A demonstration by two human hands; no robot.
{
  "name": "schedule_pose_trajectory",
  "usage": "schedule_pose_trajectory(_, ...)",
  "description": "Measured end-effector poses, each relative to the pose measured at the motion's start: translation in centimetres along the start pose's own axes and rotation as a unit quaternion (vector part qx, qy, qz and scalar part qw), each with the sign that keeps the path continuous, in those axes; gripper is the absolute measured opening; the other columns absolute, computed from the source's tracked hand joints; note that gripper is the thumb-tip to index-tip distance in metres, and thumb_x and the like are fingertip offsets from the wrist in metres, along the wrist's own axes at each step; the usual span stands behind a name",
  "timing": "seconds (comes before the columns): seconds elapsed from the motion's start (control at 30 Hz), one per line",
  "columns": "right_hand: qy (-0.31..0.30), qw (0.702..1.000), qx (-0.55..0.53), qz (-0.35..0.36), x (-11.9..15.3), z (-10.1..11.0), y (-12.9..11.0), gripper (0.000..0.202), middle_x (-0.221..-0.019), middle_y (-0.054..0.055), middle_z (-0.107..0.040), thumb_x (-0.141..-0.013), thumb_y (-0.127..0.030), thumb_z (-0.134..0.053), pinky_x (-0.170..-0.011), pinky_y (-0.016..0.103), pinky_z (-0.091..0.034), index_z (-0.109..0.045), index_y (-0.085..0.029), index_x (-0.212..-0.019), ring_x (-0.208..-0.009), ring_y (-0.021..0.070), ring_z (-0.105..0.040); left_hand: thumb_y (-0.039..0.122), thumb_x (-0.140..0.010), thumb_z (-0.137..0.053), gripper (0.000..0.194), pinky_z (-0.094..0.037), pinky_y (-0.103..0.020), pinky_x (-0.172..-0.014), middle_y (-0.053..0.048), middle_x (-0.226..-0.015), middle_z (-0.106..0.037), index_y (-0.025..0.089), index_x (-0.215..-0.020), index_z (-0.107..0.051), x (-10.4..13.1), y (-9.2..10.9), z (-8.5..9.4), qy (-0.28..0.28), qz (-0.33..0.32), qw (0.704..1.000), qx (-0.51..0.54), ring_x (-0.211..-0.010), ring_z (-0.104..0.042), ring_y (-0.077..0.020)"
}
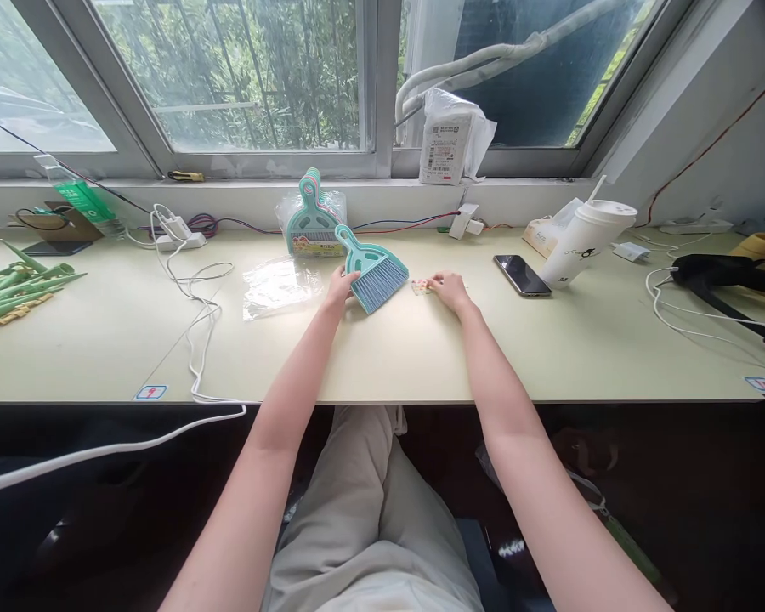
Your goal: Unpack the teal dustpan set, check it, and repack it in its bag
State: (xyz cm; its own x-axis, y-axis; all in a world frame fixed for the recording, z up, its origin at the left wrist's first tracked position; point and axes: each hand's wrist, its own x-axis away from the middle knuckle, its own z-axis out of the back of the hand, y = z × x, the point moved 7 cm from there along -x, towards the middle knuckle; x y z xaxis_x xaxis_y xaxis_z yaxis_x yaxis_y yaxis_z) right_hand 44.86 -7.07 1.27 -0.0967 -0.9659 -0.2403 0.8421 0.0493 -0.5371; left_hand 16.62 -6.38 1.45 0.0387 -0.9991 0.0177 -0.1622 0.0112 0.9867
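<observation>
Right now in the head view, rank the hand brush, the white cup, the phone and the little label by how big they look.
1. White cup and hand brush, touched by the left hand: too alike to rank.
2. Phone.
3. Little label, at the right hand: clearly smallest.

Little print here is clear enough to read. The white parcel point(450, 140) on the window sill, beyond the right hand point(450, 291), carries a shipping label with a square code, but its lines are too small to make out. The small card point(422, 287) touching that hand shows colours only. The paper cup point(587, 242), well to its right, bears a faint dark logo, unreadable. Two blue-edged stickers point(151, 392) at the desk's near edge show red marks, indistinct.
</observation>
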Motion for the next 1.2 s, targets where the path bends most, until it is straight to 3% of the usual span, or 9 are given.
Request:
schedule_pose_trajectory(0.07, -0.039, 0.997, -0.008, 0.062, 0.4, -0.7, -1.8, 0.024, -0.11, 0.01, -0.07, -0.085, -0.033, -0.057, -0.098, 0.035, -0.043, -0.073, -0.018, -0.092, -0.104, 0.0211, -0.062, 0.019, -0.075, -0.063, 0.034, -0.054, -0.029, -0.07, -0.008, -0.099, -0.066, 0.018, -0.109, -0.06, 0.0, 0.0, 0.3, 0.016, -0.002, 1.0, 0.008, -0.082, -0.064, -0.0165)
schedule_pose_trajectory(0.17, -0.047, 0.995, 0.033, 0.08, 1.2, -1.0, -3.2, 0.031, -0.136, 0.01, -0.057, -0.085, -0.035, -0.06, -0.113, 0.049, -0.028, -0.07, -0.022, -0.111, -0.129, 0.0264, -0.048, 0.018, -0.076, -0.062, 0.036, -0.054, -0.028, -0.069, -0.008, -0.099, -0.066, 0.017, -0.111, -0.059, 0.0, 0.1, 0.7, 0.034, -0.002, 0.999, 0.015, -0.082, -0.064, -0.0163)
schedule_pose_trajectory(0.33, -0.078, 0.984, 0.11, -0.121, 1.9, -1.5, -1.6, 0.065, -0.158, 0.028, -0.021, -0.095, -0.039, -0.044, -0.111, 0.069, -0.014, -0.03, -0.005, -0.15, -0.149, 0.0382, -0.014, 0.018, -0.077, -0.062, 0.037, -0.054, -0.029, -0.069, -0.009, -0.104, -0.066, 0.017, -0.114, -0.059, -0.2, 0.1, 1.0, 0.045, 0.002, 0.999, 0.007, -0.084, -0.065, -0.0177)
schedule_pose_trajectory(0.5, -0.08, 0.986, 0.129, -0.063, 1.5, -1.8, -2.6, 0.038, -0.144, 0.024, -0.048, -0.095, -0.023, -0.041, -0.11, 0.052, -0.031, -0.061, -0.01, -0.124, -0.136, 0.0318, -0.043, 0.017, -0.078, -0.06, 0.036, -0.055, -0.028, -0.07, -0.01, -0.106, -0.066, 0.017, -0.114, -0.058, -0.3, 0.0, 1.0, 0.042, -0.001, 0.999, 0.002, -0.086, -0.065, -0.0174)
schedule_pose_trajectory(0.67, 0.0, 0.998, 0.008, -0.055, 1.0, -0.7, -2.7, 0.029, -0.099, 0.015, -0.072, -0.093, -0.031, -0.047, -0.083, 0.033, -0.048, -0.072, -0.015, -0.097, -0.095, 0.0241, -0.066, 0.02, -0.078, -0.063, 0.032, -0.055, -0.028, -0.072, -0.009, -0.102, -0.067, 0.017, -0.11, -0.059, -0.4, -0.3, 0.6, 0.018, 0.0, 1.0, 0.007, -0.086, -0.066, -0.0171)
schedule_pose_trajectory(0.77, 0.119, 0.987, -0.099, -0.055, 1.2, 1.2, -3.2, 0.044, -0.096, 0.014, -0.073, -0.097, -0.042, -0.036, -0.081, 0.033, -0.048, -0.07, -0.013, -0.102, -0.088, 0.0227, -0.066, 0.025, -0.076, -0.07, 0.036, -0.055, -0.03, -0.075, -0.008, -0.101, -0.068, 0.016, -0.11, -0.06, -0.1, -0.5, -0.1, 0.0, 0.005, 1.0, 0.027, -0.087, -0.067, -0.0174)
schedule_pose_trajectory(0.87, 0.177, 0.969, -0.172, -0.013, 2.2, 1.9, -5.1, 0.058, -0.119, 0.017, -0.068, -0.1, -0.048, -0.021, -0.095, 0.036, -0.046, -0.06, -0.013, -0.125, -0.109, 0.0237, -0.063, 0.026, -0.072, -0.076, 0.046, -0.056, -0.031, -0.076, -0.009, -0.104, -0.068, 0.017, -0.113, -0.058, 0.3, -0.8, -1.3, -0.016, 0.013, 0.998, 0.054, -0.087, -0.068, -0.0173)
schedule_pose_trajectory(1.0, 0.085, 0.985, -0.11, 0.105, 3.5, -0.8, -9.5, 0.056, -0.154, 0.008, -0.041, -0.099, -0.05, -0.026, -0.119, 0.049, -0.021, -0.043, -0.024, -0.145, -0.147, 0.0226, -0.027, 0.033, -0.068, -0.082, 0.052, -0.055, -0.029, -0.075, -0.009, -0.103, -0.069, 0.017, -0.112, -0.059, 0.9, -0.8, -3.0, -0.054, 0.007, 0.995, 0.085, -0.083, -0.068, -0.0164)
schedule_pose_trajectory(1.2, -0.057, 0.992, -0.04, 0.108, 3.8, -5.0, -10.6, 0.064, -0.165, 0.003, -0.009, -0.097, -0.059, -0.026, -0.111, 0.073, 0.001, -0.018, -0.034, -0.155, -0.153, 0.0264, -0.003, 0.027, -0.067, -0.082, 0.055, -0.055, -0.028, -0.075, -0.007, -0.1, -0.07, 0.017, -0.115, -0.057, 1.2, -0.4, -3.0, -0.036, -0.005, 0.994, 0.106, -0.082, -0.069, -0.0154)
